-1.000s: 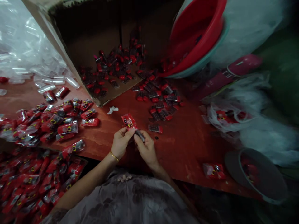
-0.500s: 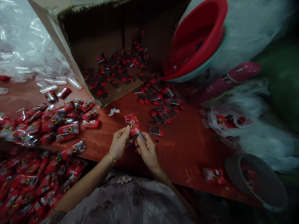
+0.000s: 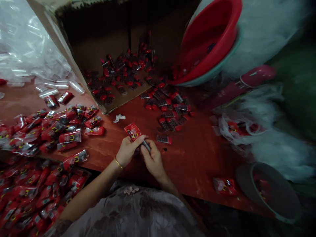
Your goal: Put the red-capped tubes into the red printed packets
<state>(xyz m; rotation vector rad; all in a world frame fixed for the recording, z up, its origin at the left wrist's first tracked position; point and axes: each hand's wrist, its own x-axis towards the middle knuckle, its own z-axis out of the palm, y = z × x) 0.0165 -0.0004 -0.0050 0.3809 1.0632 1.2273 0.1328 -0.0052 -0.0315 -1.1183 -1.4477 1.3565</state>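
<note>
In front of my body, my left hand (image 3: 126,150) pinches a red printed packet (image 3: 132,131) with a dark figure on it, its printed end pointing up and left. Close beside it, my right hand (image 3: 153,159) is closed on a small dark pack (image 3: 146,145), which reaches to the left fingers. Whether the dark pack sits inside the packet or against it, I cannot tell. Just right of my hands lies a dark pack with a red end (image 3: 164,139). More such packs (image 3: 170,110) are strewn behind it on the red table (image 3: 197,154).
An open cardboard box (image 3: 81,77) on its side holds more dark packs. Filled red packets (image 3: 59,128) are piled left, with a larger heap (image 3: 29,191) below. Clear sleeves (image 3: 49,85) lie far left. Right are a tilted red basin (image 3: 232,29), magenta bottle (image 3: 234,85) and grey tub (image 3: 251,187).
The printed packet has swung to the left and lower. My left thumb has shifted right, toward the dark pack, and my hands are closer together.
</note>
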